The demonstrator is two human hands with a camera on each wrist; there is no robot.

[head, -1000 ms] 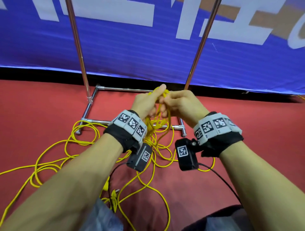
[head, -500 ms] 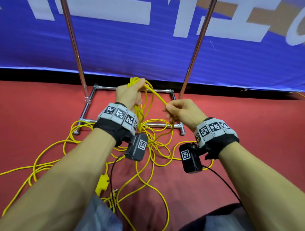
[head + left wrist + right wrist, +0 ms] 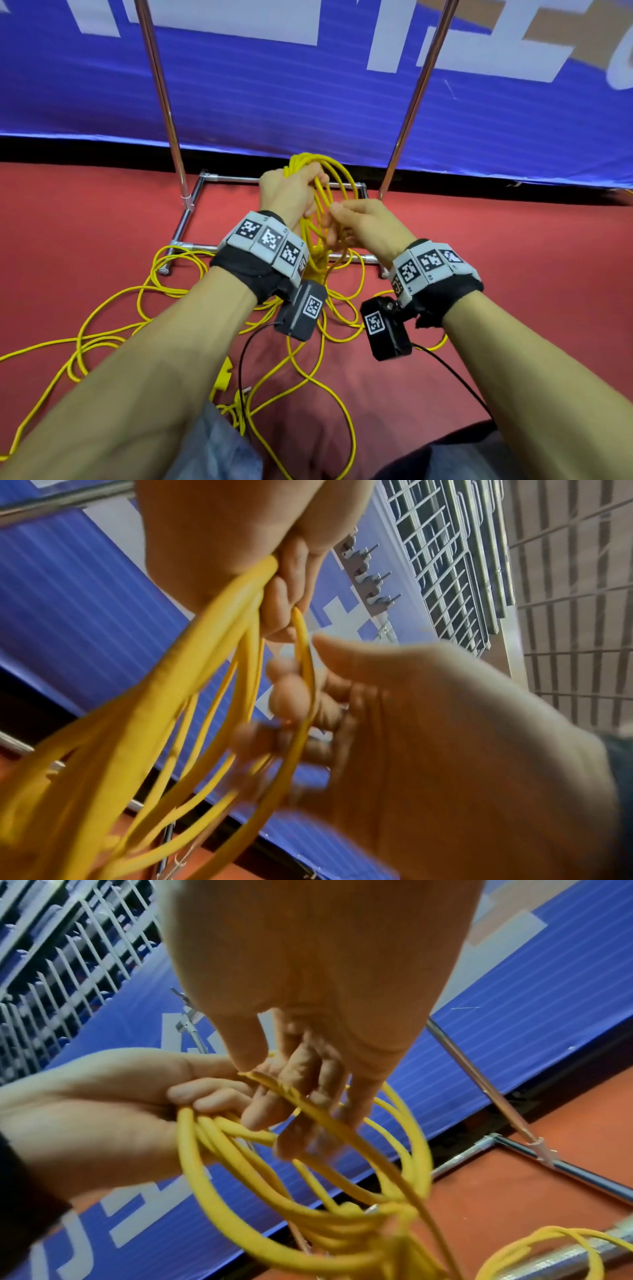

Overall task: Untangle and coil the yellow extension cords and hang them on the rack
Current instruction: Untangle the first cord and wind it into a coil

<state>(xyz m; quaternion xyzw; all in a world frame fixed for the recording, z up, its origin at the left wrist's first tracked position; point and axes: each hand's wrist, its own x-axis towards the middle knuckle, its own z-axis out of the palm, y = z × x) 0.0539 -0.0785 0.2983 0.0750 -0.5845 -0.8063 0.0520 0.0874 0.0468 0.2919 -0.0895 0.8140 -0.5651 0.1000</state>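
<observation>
Left hand (image 3: 291, 195) fingers clamped round coil (image 3: 322, 212), mid-frame. Right hand (image 3: 370, 226) fingers curl on one cord strand (image 3: 304, 685). Rack (image 3: 191, 219) behind.

The right hand (image 3: 368, 228) has closed back in on the left hand (image 3: 291, 195) at frame centre, its fingers (image 3: 291, 693) now feeding another strand into the yellow cord coil (image 3: 322, 205).

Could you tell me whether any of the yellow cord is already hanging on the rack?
No: the yellow cord is bunched in the left hand or loose on the red floor, none on the rack.
</observation>
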